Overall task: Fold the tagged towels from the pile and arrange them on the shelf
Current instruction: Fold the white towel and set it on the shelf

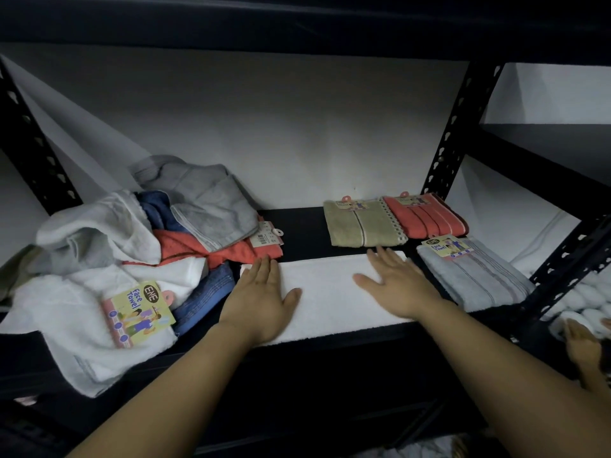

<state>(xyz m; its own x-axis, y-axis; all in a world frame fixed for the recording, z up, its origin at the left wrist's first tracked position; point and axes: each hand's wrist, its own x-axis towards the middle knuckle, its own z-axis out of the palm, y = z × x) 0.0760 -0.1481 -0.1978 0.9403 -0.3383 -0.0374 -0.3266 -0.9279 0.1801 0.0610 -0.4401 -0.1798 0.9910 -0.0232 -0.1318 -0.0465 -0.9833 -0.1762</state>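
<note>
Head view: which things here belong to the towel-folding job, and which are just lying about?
Job:
white towel under left hand and right hand
unfolded pile
folded beige towel, coral towel, grey towel
shelf

Lying about:
white knitted item beyond the right upright

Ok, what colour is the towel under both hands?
White; the towel shows best in the head view, under the left hand and right hand.
</note>
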